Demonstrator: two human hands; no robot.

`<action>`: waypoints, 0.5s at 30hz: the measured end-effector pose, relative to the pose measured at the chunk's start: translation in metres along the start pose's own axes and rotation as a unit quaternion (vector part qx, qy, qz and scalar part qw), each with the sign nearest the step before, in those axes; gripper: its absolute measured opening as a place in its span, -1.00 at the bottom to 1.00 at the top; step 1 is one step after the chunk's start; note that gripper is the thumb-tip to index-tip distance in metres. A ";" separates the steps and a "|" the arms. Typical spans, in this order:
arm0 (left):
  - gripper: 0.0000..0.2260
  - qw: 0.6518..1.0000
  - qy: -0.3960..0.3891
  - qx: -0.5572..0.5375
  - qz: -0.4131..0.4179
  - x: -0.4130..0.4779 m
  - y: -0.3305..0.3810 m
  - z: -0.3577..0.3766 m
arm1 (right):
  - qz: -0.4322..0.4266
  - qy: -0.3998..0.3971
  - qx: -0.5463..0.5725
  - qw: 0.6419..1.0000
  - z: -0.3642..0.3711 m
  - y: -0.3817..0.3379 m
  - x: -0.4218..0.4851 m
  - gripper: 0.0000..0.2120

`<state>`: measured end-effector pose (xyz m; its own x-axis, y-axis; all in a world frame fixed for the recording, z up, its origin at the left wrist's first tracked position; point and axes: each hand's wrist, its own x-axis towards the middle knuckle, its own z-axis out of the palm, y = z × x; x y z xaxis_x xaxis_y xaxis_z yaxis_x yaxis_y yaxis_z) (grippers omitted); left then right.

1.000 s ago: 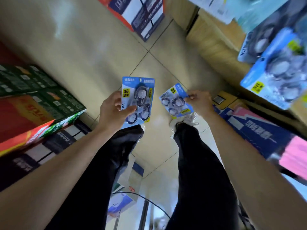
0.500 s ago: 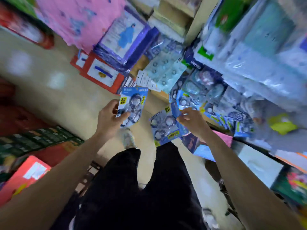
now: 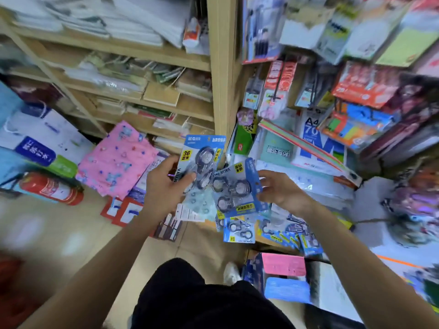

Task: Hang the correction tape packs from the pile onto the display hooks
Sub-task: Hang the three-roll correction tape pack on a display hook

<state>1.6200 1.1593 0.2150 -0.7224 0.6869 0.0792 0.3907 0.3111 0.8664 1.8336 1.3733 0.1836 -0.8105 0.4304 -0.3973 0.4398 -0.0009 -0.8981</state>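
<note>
Since both look light, stiff, slick-fronted, edge grip suits: left hand (image 3: pixel 164 188) fingers pinch left pack (image 3: pixel 204 151) at 8 o'clock; right hand (image 3: pixel 283 194) fingers pinch right pack (image 3: pixel 237 189) at 3 o'clock.

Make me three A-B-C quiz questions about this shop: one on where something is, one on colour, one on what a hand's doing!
1. Where is the fire extinguisher? A: on the floor, left. B: top shelf. C: on a hook.
2. What colour is the left pack's card? A: green. B: blue. C: orange.
3. What is the right hand doing? A: hanging empty. B: holding the right pack. C: pointing up.
Answers: 1 A, it lies there on its side. 2 B, the card shows blue. 3 B, fingers grip the pack's edge.
</note>
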 end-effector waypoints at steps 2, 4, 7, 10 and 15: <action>-0.77 0.999 -0.006 -0.004 0.046 0.017 0.026 -0.004 | -0.041 0.029 -0.039 0.998 -0.020 -0.025 -0.002 -0.59; -0.75 0.996 -0.011 -0.007 0.090 0.036 0.053 -0.008 | -0.080 0.054 -0.072 0.993 -0.039 -0.054 -0.003 -0.61; -0.73 0.988 -0.018 -0.004 0.154 0.075 0.089 -0.014 | -0.134 0.113 -0.085 0.981 -0.067 -0.099 -0.002 -0.58; -0.74 0.977 -0.020 -0.014 0.210 0.119 0.129 -0.025 | -0.185 0.188 -0.112 0.958 -0.093 -0.143 0.000 -0.54; -0.72 0.950 -0.007 -0.066 0.305 0.193 0.194 -0.051 | -0.242 0.270 -0.161 0.918 -0.133 -0.215 -0.003 -0.62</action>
<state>1.5278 1.3190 0.4236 -0.3759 0.7221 0.5808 0.6583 -0.2330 0.7158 1.7923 1.4920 0.4032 -0.6689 0.6952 0.2630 0.2419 0.5382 -0.8074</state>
